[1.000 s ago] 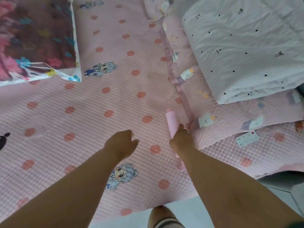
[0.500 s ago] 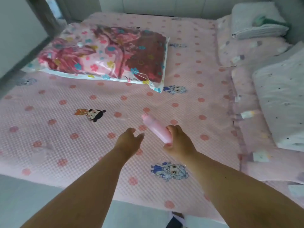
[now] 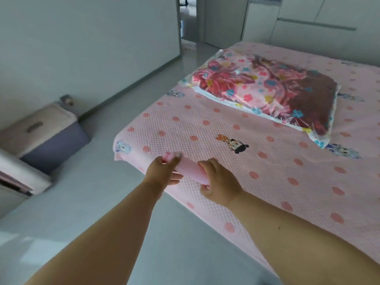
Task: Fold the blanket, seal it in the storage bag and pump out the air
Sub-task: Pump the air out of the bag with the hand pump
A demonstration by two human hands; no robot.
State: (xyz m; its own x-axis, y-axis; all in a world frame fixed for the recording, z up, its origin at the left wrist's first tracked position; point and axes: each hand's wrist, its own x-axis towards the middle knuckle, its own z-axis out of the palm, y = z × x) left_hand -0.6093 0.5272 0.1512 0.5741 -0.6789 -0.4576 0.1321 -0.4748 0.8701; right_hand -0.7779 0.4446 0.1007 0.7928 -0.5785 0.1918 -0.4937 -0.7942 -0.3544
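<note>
A folded flowery blanket sits inside a clear storage bag point(image 3: 265, 93) lying flat on the far part of the pink bed point(image 3: 267, 171). I hold a pink cylindrical pump point(image 3: 191, 171) over the bed's near corner. My right hand point(image 3: 220, 182) grips its lower end. My left hand point(image 3: 164, 171) has its fingers round the pump's top end, thumb on the upper side. The pump is well apart from the bag.
A grey-blue storage box with a pale lid point(image 3: 43, 136) stands on the floor by the wall at left. An open doorway point(image 3: 188, 19) lies beyond. White cupboards point(image 3: 308, 19) stand behind the bed. Grey floor runs along the bed's left side.
My right hand picked the pump off the bed and carried it left. My view swung left toward the bed's corner and the bag. My left hand closed on the pump's top end.
</note>
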